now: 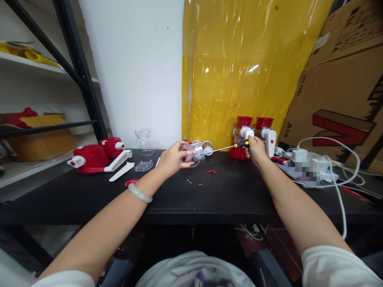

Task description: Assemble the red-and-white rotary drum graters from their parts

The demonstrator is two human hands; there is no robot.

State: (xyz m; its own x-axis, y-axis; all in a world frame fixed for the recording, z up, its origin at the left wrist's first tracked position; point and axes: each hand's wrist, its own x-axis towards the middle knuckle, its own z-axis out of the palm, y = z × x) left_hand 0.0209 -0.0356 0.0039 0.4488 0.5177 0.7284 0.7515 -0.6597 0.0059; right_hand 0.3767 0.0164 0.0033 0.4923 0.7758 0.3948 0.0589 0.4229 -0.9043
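My left hand (pixel 175 159) is closed around a clear plastic housing (pixel 197 150), held on its side just above the black table (pixel 233 195). In my right hand (pixel 255 148) is a screwdriver (pixel 241 144) with a black and yellow handle. Its metal shaft points left, and the tip reaches the open end of the clear housing; whether it touches a screw I cannot tell. Below them lie a small red plastic piece (pixel 211 172) and a few tiny screws or pins (pixel 200 184). A clear round part with a white piece (pixel 207 148) stands just behind the housing.
Red housings (pixel 91 157), white handle pieces (pixel 122 171) and clear plastic parts (pixel 144 166) lie at left. Two red-and-white assembled devices (pixel 271 139) stand at right, near white chargers and cables (pixel 299 154). A large cardboard box (pixel 335 95) leans at the far right.
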